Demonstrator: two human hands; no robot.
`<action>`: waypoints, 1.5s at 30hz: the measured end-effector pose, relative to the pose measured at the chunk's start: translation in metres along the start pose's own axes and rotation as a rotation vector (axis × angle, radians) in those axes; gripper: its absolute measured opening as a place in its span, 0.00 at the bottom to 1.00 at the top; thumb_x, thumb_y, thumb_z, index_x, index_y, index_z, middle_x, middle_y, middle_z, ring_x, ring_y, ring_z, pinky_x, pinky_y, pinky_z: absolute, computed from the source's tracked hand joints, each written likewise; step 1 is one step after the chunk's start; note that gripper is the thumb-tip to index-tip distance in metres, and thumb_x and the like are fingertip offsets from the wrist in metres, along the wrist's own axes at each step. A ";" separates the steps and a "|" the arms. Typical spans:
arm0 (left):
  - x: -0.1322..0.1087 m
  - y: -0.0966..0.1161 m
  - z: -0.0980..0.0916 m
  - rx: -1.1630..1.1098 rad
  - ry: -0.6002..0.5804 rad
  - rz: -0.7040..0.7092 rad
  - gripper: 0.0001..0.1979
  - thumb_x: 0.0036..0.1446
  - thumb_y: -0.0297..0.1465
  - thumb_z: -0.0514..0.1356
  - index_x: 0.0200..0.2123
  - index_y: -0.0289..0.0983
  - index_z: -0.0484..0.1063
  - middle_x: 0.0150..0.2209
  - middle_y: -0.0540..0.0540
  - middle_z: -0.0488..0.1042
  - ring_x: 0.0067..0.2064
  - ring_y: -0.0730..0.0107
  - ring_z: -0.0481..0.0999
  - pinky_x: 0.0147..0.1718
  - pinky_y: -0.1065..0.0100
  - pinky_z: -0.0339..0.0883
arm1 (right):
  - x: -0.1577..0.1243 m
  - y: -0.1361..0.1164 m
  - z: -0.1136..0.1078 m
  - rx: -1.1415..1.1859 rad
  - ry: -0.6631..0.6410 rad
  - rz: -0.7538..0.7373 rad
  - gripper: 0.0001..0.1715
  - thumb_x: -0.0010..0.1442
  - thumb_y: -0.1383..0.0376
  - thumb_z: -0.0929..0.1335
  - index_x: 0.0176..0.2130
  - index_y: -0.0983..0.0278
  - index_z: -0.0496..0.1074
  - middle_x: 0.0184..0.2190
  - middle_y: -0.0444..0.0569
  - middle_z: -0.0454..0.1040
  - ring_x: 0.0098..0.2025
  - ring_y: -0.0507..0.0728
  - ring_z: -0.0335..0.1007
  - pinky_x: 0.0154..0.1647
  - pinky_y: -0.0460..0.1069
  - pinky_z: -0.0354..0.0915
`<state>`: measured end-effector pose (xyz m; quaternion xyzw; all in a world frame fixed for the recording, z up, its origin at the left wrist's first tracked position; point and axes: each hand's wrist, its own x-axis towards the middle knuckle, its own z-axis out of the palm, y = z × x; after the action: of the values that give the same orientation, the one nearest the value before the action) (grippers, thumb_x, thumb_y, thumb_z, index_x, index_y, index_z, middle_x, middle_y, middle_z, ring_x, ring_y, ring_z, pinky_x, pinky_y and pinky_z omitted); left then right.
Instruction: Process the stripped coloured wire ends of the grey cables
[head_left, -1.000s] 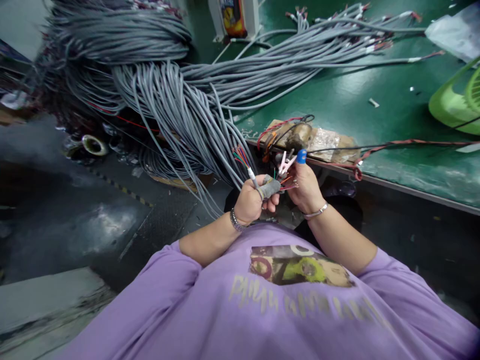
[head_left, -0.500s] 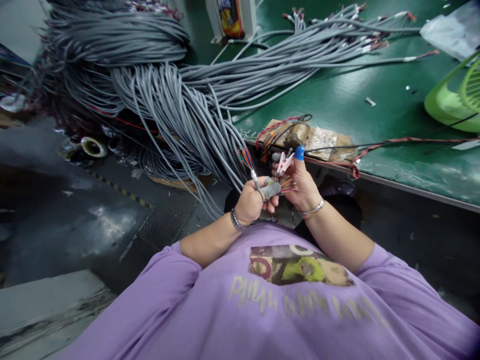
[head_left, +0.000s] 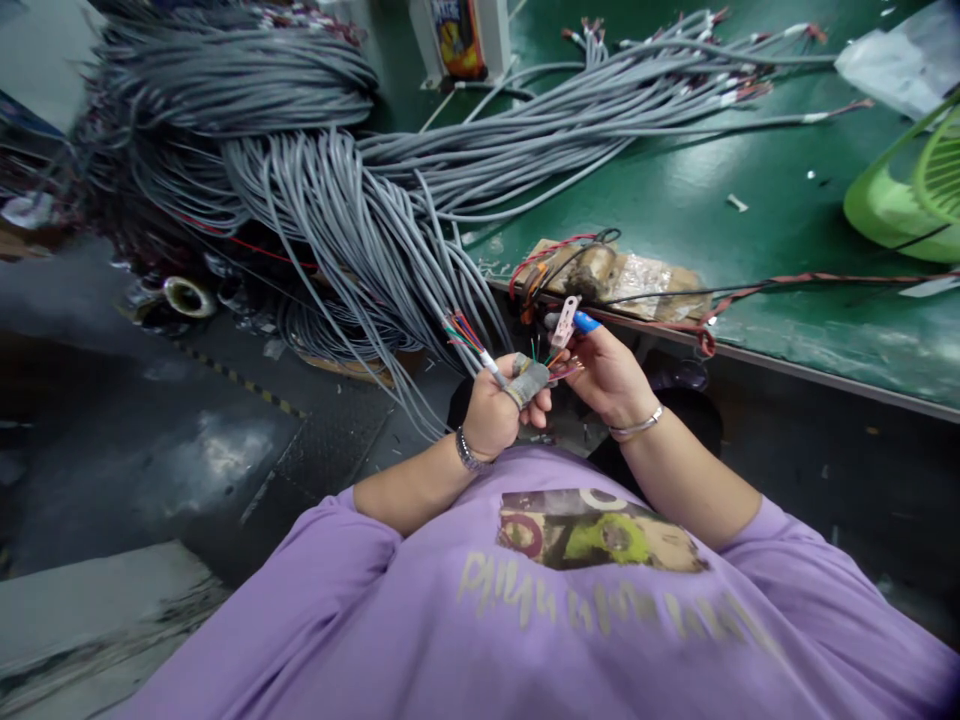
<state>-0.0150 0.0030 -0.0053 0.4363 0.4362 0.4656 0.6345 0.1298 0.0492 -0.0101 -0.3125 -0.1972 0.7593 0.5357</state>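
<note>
My left hand is closed round a grey cable, whose end fans out in coloured wires. Grey wrapping covers its thumb or a finger; which one I cannot tell. More thin coloured wires stick out to the right of that wrapping, towards my right hand. The fingers of my right hand are pinched together at these wires, beside a pale pink clip. Blue tape wraps one of its fingertips.
Long bundles of grey cable hang over the edge of the green table. A taped cardboard piece with black and red leads lies at that edge. A green basket stands at the right.
The pink clip has turned more upright and moved slightly left. The cable end in my left hand has shifted left and leans further left. My right hand's fingers have drawn closer together at the wires.
</note>
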 end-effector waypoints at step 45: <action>0.004 0.002 0.012 -0.037 0.107 0.023 0.21 0.51 0.48 0.66 0.29 0.37 0.65 0.21 0.54 0.74 0.16 0.80 0.69 0.13 0.77 0.53 | 0.009 0.009 0.000 -0.030 0.075 -0.199 0.25 0.56 0.43 0.72 0.31 0.62 0.75 0.25 0.43 0.75 0.25 0.49 0.66 0.27 0.45 0.63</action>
<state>-0.0026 0.0059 -0.0013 0.4038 0.4557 0.5034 0.6131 0.1218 0.0546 -0.0184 -0.3274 -0.2187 0.6870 0.6107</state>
